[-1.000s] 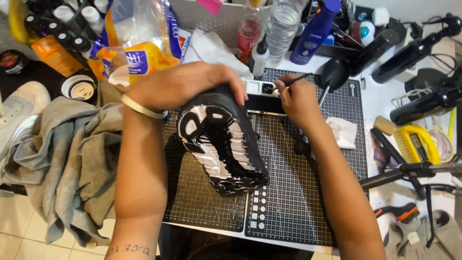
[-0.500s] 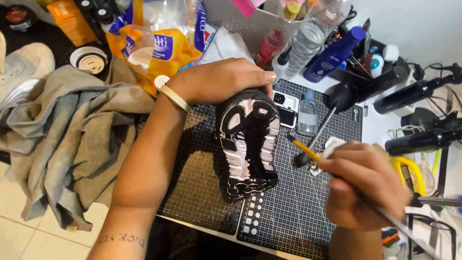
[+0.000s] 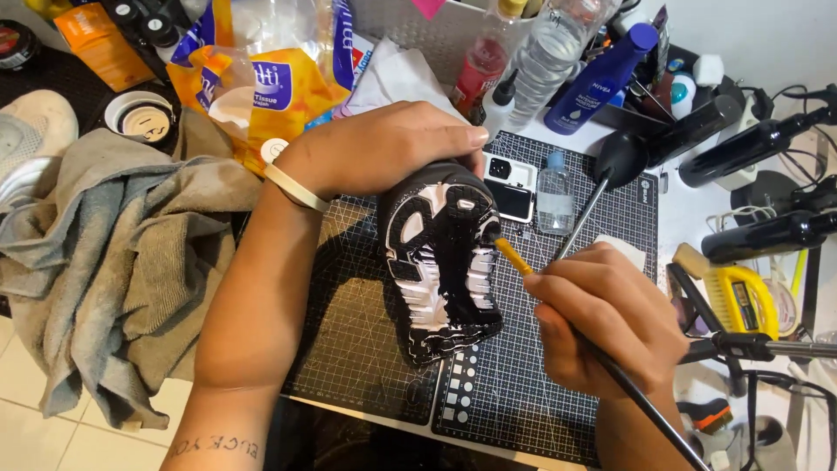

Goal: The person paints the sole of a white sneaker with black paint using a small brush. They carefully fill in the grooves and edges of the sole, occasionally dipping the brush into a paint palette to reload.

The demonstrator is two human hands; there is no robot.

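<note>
The fingers of the right hand were pinched shut around a thin paintbrush, held like a pen, with its yellow ferrule end laid against the right edge of a sneaker's sole. The black handle ran back over the hand toward the near right corner. The wrist was bent inward, the forearm entering from the near edge.

The left hand was cupped over the far end of the sneaker, the fingers curled closed on it and the thumb stretched flat along its top. A pale band was worn at that wrist, and the forearm sloped down to the near left. The sneaker was held sole-up, black and white, in the middle of a dark gridded cutting mat.

Just beyond the shoe, a small clear bottle with a blue cap was stood upright on the mat beside a black-and-white rectangular object. Farther off, an orange-and-blue tissue pack was set at the far left, a tall blue bottle at the far right, and a clear plastic bottle between them.

A grey towel was heaped off the mat's left edge. Bare mat was left near the shoe's near end and to its left. The right side was crowded by a yellow-handled tool and black cylinders.
</note>
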